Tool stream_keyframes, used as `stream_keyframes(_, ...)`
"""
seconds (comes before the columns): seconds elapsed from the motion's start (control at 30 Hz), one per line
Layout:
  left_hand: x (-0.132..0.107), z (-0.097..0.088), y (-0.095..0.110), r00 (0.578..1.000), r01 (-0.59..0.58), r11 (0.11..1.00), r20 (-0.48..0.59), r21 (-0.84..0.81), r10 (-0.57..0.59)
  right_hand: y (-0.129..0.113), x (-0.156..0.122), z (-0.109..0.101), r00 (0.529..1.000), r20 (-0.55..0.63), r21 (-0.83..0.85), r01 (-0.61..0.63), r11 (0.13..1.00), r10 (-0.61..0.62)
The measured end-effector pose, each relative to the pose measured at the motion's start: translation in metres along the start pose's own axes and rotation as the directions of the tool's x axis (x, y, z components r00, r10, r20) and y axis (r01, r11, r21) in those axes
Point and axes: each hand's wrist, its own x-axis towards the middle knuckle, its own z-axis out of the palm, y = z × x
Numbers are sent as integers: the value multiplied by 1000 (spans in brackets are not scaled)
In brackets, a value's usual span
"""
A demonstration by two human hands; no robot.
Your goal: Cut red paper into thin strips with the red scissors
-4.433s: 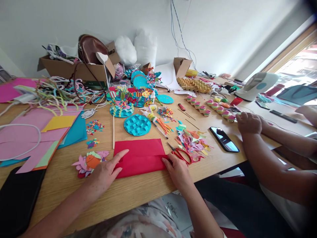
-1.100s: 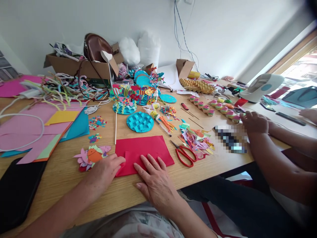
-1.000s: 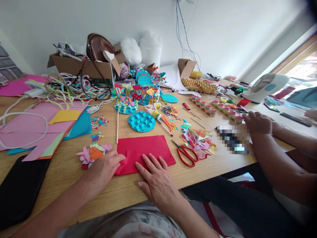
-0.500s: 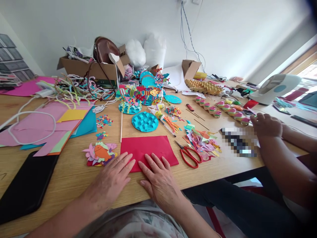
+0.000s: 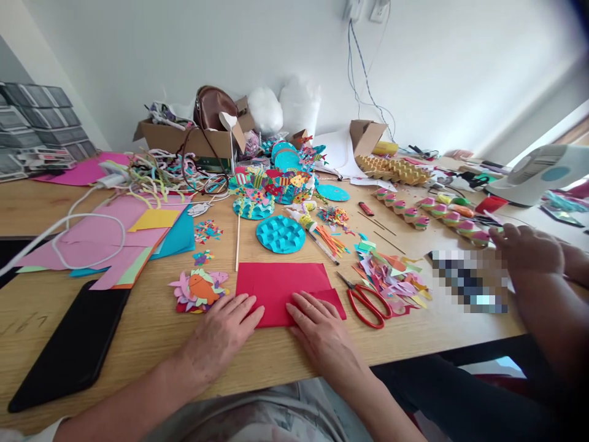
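Note:
A sheet of red paper (image 5: 281,279) lies folded in front of me, with a second layer showing along its lower right. My left hand (image 5: 224,328) rests on the paper's lower left corner, fingers stretched out. Flat across the lower right part lies my right hand (image 5: 319,328), its fingers extended over the folded layer. Left of the paper sits a pile of cut-out paper fish (image 5: 201,290). Red-handled scissors (image 5: 368,302) lie to the right, their blades pointing away from me. Beyond the paper is a blue disc (image 5: 280,234) with wavy folded strips.
Coloured paper scraps (image 5: 391,273) lie past the scissors. A black tablet-like slab (image 5: 73,344) and coloured sheets (image 5: 105,227) are at left. A wooden stick (image 5: 238,242) stands behind the red paper. At right, another person's hand (image 5: 529,248) holds a pink-and-green folded paper strip.
My right hand has slid right along the red paper, where a separate layer now shows at the right edge. My left hand stays at the left corner. The view has shifted slightly.

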Motion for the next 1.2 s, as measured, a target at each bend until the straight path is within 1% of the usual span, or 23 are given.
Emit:
stream_keyframes(0.1,0,-2,1,1000,-18,1000,3,17,18,7,-2,7,997,-34,-24,71,997,-72)
stream_keyframes(0.2,0,-5,3,1000,-26,999,6,28,26,9,-5,12,990,-94,-37,103,994,-106)
stream_keyframes(0.33,0,-9,4,998,-60,998,0,35,60,6,-8,7,982,-142,1,127,992,-126)
stream_keyframes(0.43,1,-11,5,997,-73,997,4,24,73,3,-9,1,982,-155,59,118,991,-107)
stream_keyframes(0.53,3,-12,6,997,-74,997,16,9,74,1,-10,-1,989,-127,87,83,993,-72)
stream_keyframes(0.67,3,-12,8,997,-82,996,14,25,82,0,-11,1,996,-80,57,35,998,-30)
stream_keyframes(0.77,2,-10,8,995,-87,995,-35,43,88,0,-9,2,997,-65,44,44,998,-41)
stream_keyframes(0.9,1,-7,8,991,-90,995,-98,39,93,-3,-8,-1,999,-17,42,46,998,-45)
stream_keyframes(1.0,0,-4,8,992,-73,997,-107,1,73,-5,-10,-2,999,-18,37,41,998,-40)
stream_keyframes(1.1,1,0,7,990,-78,996,-118,-39,73,-6,-13,1,999,-39,25,30,999,-29)
stream_keyframes(1.2,2,1,6,994,-83,994,-80,-75,77,-10,-16,5,999,-36,1,12,1000,-12)
